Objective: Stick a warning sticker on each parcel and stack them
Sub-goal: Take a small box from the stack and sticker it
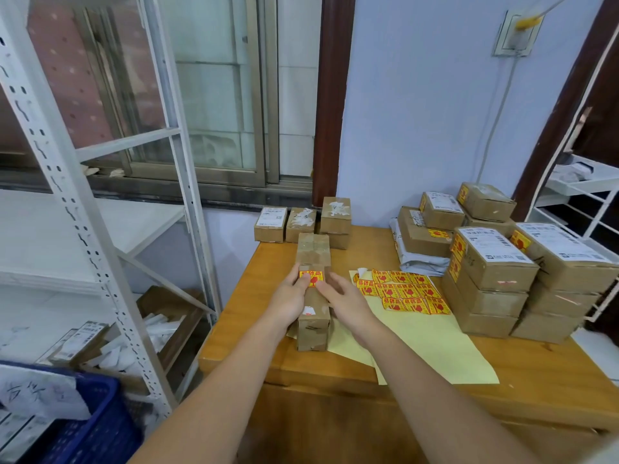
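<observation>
A long brown cardboard parcel [314, 324] lies on the wooden table [435, 380], its length running away from me. A red and yellow warning sticker [314, 278] sits on its top face. My left hand [290, 298] rests on the parcel's left side with the thumb on the sticker's left edge. My right hand [346, 301] lies on the parcel's right side, its fingertips at the sticker's right edge. A sheet of red and yellow stickers [407, 291] lies on yellow backing paper [432, 343] just right of my right hand.
Stacks of stickered parcels [492, 283] fill the table's right side. Three small parcels [301, 224] line the far left edge. A white metal shelf rack [100, 262] stands at the left, a blue crate [83, 426] below it.
</observation>
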Demonstrator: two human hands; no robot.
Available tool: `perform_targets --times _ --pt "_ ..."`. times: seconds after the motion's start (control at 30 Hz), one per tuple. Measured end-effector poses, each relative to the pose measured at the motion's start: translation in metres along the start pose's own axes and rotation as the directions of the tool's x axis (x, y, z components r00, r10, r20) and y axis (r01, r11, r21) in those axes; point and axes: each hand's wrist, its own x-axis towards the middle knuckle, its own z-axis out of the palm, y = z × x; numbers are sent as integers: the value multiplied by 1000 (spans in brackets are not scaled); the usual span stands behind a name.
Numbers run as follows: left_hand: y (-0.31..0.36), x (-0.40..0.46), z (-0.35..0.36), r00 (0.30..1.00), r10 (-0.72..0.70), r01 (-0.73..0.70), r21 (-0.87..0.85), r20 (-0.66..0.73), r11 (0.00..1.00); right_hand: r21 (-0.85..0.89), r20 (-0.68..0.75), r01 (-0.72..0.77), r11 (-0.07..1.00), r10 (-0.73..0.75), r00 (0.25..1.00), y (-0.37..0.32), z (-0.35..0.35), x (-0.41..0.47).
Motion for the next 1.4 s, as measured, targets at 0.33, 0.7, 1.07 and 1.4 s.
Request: perform_targets --times 0.33,0.7,1.07,1.4 --pt "5 -23 2 997 22 -31 -129 -72 991 -2 167 13 1000 -13 986 -6 10 -23" --pt "4 -30 -6 998 19 -29 -152 -62 988 79 151 5 997 -17 988 -6 11 -27" --pt "-14 -29 -13 994 53 -62 -84 -98 995 600 50 -78 796 60 997 -5 5 -20" --pt "-4 -23 -2 997 -16 -6 -285 -75 959 260 63 -57 964 42 997 -16 -13 -24"
